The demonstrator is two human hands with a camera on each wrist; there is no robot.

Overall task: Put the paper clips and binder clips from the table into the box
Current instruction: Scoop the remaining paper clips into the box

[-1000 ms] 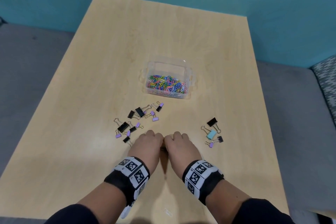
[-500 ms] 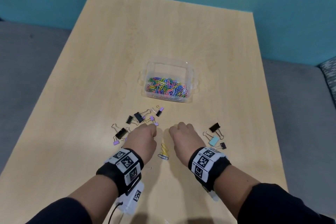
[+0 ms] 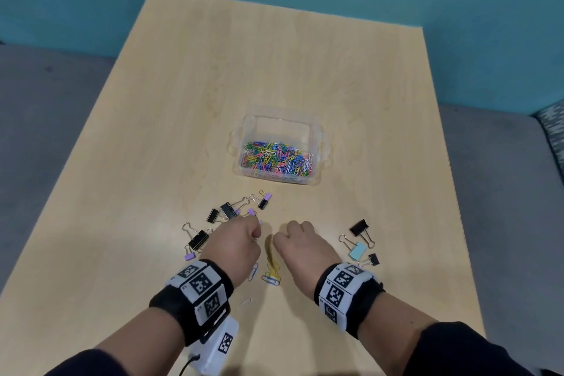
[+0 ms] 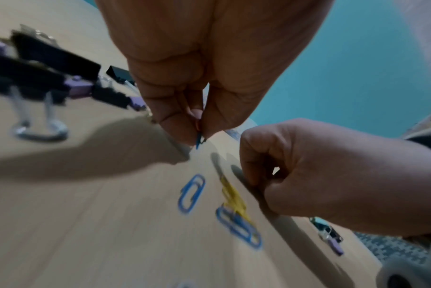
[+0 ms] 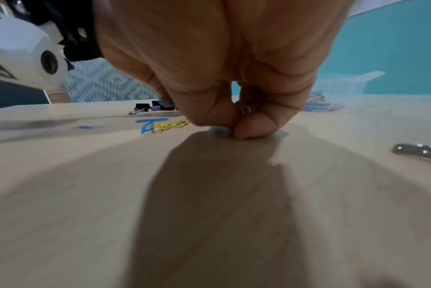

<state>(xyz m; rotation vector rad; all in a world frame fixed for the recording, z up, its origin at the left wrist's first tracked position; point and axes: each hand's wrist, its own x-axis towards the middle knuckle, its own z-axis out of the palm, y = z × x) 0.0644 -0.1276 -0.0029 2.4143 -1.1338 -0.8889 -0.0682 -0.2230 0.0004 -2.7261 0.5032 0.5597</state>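
The clear plastic box (image 3: pixel 319 137) at mid table holds a heap of coloured paper clips (image 3: pixel 276 158). My left hand (image 3: pixel 254 233) pinches a small blue paper clip (image 4: pixel 198 140) between thumb and fingertips, just above the table. My right hand (image 3: pixel 285 233) is curled, its thumb and fingers pinched on a small clip low against the table (image 5: pixel 244 112). Between the hands lie yellow paper clips (image 3: pixel 272 264) and blue ones (image 3: pixel 270 280). A white clip (image 3: pixel 244 304) lies nearer me. Black and purple binder clips (image 3: pixel 227 210) lie left, with others (image 3: pixel 357 249) right.
The wooden table (image 3: pixel 274 70) stretches bare behind the box up to a teal wall. Grey floor borders both sides. The left binder clips sit right by my left hand's knuckles. A binder clip's wire handle (image 5: pixel 418 152) lies close to my right hand.
Both hands have moved apart and forward from the near centre, uncovering the yellow and blue paper clips that lay under them.
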